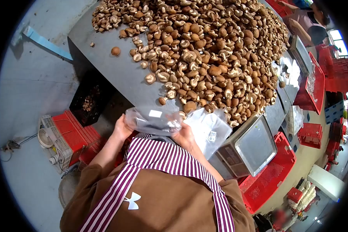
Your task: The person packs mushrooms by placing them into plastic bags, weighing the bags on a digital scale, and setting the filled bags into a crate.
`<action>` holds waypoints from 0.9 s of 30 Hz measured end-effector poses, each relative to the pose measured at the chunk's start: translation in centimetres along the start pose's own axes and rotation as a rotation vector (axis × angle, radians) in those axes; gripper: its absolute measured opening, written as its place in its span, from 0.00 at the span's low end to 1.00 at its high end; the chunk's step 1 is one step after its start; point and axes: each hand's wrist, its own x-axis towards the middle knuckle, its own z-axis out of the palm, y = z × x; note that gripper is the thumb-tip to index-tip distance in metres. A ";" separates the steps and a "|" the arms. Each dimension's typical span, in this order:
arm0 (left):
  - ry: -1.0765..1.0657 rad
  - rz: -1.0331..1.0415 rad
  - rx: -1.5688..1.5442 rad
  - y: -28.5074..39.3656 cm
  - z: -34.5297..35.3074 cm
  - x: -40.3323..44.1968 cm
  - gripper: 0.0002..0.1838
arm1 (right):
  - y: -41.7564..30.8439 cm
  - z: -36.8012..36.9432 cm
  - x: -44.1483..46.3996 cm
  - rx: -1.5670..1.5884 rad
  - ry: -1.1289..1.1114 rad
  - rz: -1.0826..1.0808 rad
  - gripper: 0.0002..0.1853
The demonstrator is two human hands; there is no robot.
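Observation:
A clear plastic bag (145, 119) with a small white label is stretched between my two hands, over the near edge of the table. My left hand (122, 128) grips its left end, and my right hand (184, 135) is closed on its right end, where the plastic is crumpled. Just beyond the bag, a large heap of brown shiitake mushrooms (216, 58) covers much of the grey table (104, 71). More clear plastic bags (208, 129), one with a printed label, lie on the table by my right hand. No mushrooms can be made out inside the held bag.
To the right stands a metal scale (255, 145) beside a red crate (268, 178). Red crates (71, 129) and a black crate (91, 98) are stacked low at the left. Another person (305, 23) is at the far right, near a second red crate (315, 85).

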 end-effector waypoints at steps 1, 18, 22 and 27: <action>-0.037 0.019 -0.017 0.7 -0.2 0.6 0.28 | 0.2 -1.7 1.7 -0.059 0.012 0.048 0.23; -0.063 1.313 1.719 8.1 17.3 12.3 0.22 | 0.4 -0.2 3.7 -0.518 0.273 -0.123 0.08; 0.099 1.109 1.872 7.1 18.7 12.9 0.23 | -0.2 -0.9 3.7 -0.491 0.304 -0.095 0.06; 0.020 1.028 1.591 8.0 16.4 14.0 0.20 | -0.7 -1.0 2.7 -0.570 0.261 -0.045 0.08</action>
